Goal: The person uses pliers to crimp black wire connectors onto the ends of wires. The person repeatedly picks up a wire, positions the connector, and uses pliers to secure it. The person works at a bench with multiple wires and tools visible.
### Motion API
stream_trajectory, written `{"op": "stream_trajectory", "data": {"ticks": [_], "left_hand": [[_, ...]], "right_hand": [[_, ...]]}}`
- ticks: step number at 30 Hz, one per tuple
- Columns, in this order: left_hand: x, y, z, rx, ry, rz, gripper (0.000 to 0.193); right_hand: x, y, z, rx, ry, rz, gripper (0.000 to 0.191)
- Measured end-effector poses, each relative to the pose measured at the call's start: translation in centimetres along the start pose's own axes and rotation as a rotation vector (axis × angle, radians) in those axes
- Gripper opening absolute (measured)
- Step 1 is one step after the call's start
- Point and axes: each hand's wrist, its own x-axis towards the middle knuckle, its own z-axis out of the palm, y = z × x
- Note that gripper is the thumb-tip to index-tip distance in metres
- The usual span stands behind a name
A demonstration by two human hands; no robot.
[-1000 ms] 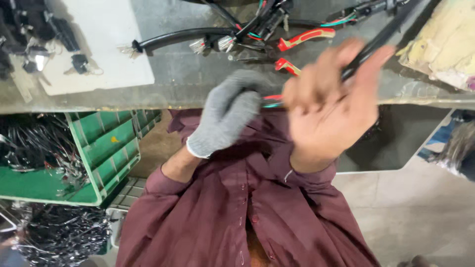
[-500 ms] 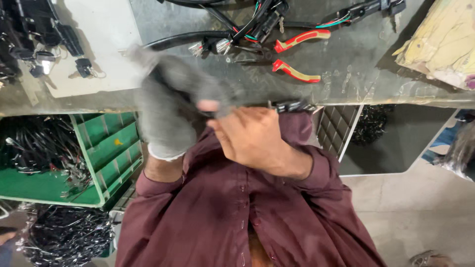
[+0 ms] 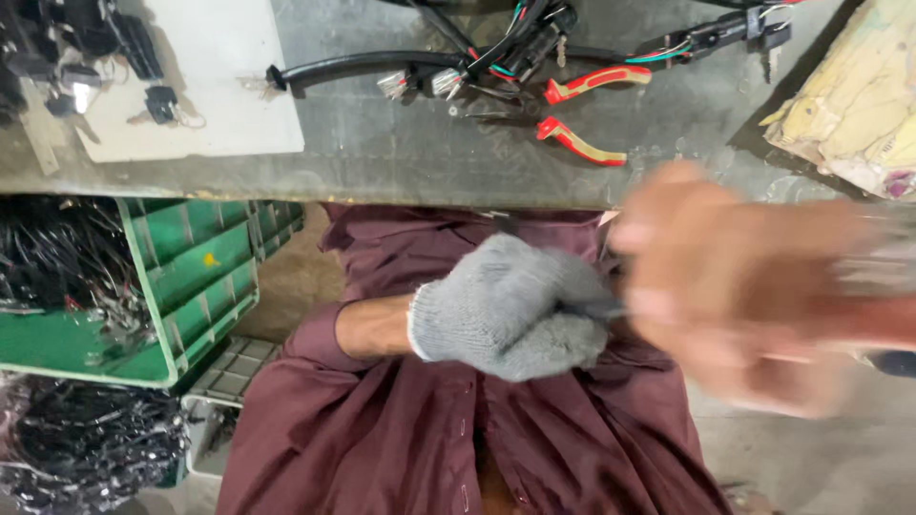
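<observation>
Right hand (image 3: pixel 744 296) swung out — blurred, perhaps open.

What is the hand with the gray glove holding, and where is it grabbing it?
The gloved left hand is closed around something thin and dark, near its end. The bare right hand is too blurred to tell.

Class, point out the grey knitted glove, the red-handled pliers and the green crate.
grey knitted glove (image 3: pixel 510 310), head view, back of the gloved left hand.
red-handled pliers (image 3: pixel 580 142), head view, lower handle.
green crate (image 3: pixel 196 277), head view, ribbed side wall.
</observation>
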Motion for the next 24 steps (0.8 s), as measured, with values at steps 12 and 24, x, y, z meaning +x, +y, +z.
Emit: {"op": "stream_trajectory", "data": {"ticks": [12,24], "left_hand": [[-1.8,-3.4,-4.9,-0.435,-0.083,-0.374,0.029],[-2.5,-3.6,-5.1,-0.059,0.584,-0.439,0.018]], "right_hand": [[0.3,3.7,-4.7,-0.022,0.524,-0.668,0.029],[-3.2,16.7,-3.7,-0.843,0.209,-0.161,0.061]]}}
